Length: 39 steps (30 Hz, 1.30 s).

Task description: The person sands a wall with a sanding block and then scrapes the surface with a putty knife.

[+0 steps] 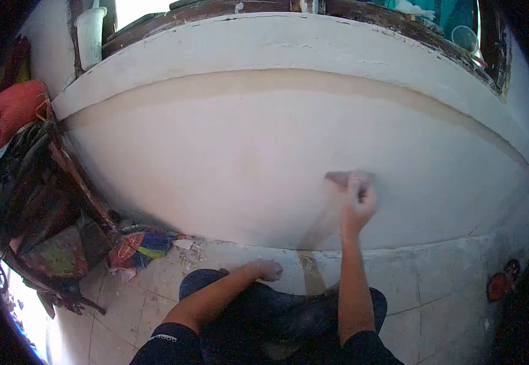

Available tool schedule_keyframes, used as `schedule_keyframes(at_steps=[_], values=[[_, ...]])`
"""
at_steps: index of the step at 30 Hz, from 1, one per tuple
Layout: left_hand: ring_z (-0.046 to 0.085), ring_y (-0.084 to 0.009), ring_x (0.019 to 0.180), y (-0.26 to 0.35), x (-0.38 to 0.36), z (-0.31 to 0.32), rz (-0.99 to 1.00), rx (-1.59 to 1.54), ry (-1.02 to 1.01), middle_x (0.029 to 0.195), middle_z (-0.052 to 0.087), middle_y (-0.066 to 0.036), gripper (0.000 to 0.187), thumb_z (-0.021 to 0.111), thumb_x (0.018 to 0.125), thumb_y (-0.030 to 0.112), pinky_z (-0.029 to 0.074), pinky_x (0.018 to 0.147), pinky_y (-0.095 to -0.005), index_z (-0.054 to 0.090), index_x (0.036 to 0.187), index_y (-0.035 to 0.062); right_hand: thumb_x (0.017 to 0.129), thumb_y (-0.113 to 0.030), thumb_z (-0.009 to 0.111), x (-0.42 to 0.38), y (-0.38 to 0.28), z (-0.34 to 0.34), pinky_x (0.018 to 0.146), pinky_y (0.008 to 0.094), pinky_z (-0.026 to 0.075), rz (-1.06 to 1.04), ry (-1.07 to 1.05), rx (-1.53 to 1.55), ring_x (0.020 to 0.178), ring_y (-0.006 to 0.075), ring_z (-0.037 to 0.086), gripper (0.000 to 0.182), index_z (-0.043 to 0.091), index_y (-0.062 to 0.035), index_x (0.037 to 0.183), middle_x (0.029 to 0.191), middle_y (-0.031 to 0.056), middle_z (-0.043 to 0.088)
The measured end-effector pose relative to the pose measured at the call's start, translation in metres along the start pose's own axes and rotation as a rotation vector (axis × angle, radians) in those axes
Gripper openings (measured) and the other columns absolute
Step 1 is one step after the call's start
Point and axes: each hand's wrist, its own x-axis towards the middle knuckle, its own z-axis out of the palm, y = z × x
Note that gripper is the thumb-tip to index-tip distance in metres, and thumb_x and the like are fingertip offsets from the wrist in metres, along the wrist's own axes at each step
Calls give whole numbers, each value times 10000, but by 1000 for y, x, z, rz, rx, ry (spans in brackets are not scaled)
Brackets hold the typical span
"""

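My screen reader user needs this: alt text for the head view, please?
A person's right hand presses a small brownish sanding pad against a pale plastered wall. Their left hand rests fisted by the knee, above a white tiled floor.

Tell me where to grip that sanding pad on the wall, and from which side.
Probably grip the sanding pad across its back, coming straight at the wall: it lies flat there, so only its back and edges are free. The right hand presses it so, from below.

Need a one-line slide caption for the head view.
Head view: right hand presses a reddish sanding pad against a pale plastered wall below a window ledge; left hand rests near the knee.
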Motion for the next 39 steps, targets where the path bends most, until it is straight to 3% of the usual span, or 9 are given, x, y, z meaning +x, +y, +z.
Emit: schedule_keyframes(at_steps=[3,6,12,18,24,28,30,36,39], values=[[607,-373,1168,-2,4,-2,40,20,-5,1232,646,-197,377,568,921,295,476,988,-511,637,1203,55,973,-234,677,-23,35,0,645,257,480,-212,-300,-295,709,78,586,223,716,-30,891,766,4,676],[605,-374,1163,-9,4,5,47,22,-28,1234,642,-197,368,573,913,288,476,980,-515,634,1192,55,967,-234,683,-28,29,5,650,267,474,-135,-372,-288,696,87,577,221,717,-25,905,770,7,679],[604,-374,1146,12,-22,-25,-33,-70,-40,1225,640,-199,348,573,901,259,478,967,-521,630,1170,45,968,-235,682,-7,-2,3,655,259,467,-95,-48,-58,722,73,570,247,701,1,899,779,-5,663],[616,-375,1120,11,-29,-24,-25,-94,-61,1228,643,-190,347,570,897,259,487,949,-524,638,1163,48,974,-278,676,-24,39,2,650,296,495,-121,-449,-333,726,104,626,277,731,-9,933,812,49,712],[631,-370,1085,-21,9,9,64,-47,33,1184,664,-195,355,588,886,268,494,925,-507,651,1157,49,969,-253,682,-8,-11,5,636,253,476,-40,-70,-36,698,81,584,249,700,-8,928,775,-2,665],[636,-360,1062,-35,33,24,143,20,34,1128,678,-197,344,605,882,285,497,898,-502,663,1128,52,977,-245,668,-26,27,10,611,252,470,-96,-244,-205,664,85,579,244,688,-14,900,764,2,668],[635,-360,1067,-33,19,18,117,-30,42,1129,677,-199,346,608,883,290,498,896,-502,666,1125,50,981,-239,661,-29,25,10,605,250,473,-255,-552,-320,655,85,578,241,686,-12,905,778,7,675],[625,-371,1103,-27,7,9,100,-71,84,1162,672,-195,356,611,893,299,496,920,-503,669,1142,52,981,-234,661,-15,-1,15,609,246,466,-90,-39,51,675,69,563,250,695,-9,876,739,-7,647],[623,-379,1110,-24,20,17,78,-82,67,1175,672,-191,362,605,896,303,494,935,-504,668,1146,49,992,-230,653,-24,23,12,611,233,467,-80,-304,-80,681,65,576,252,695,-13,870,739,-7,646]])
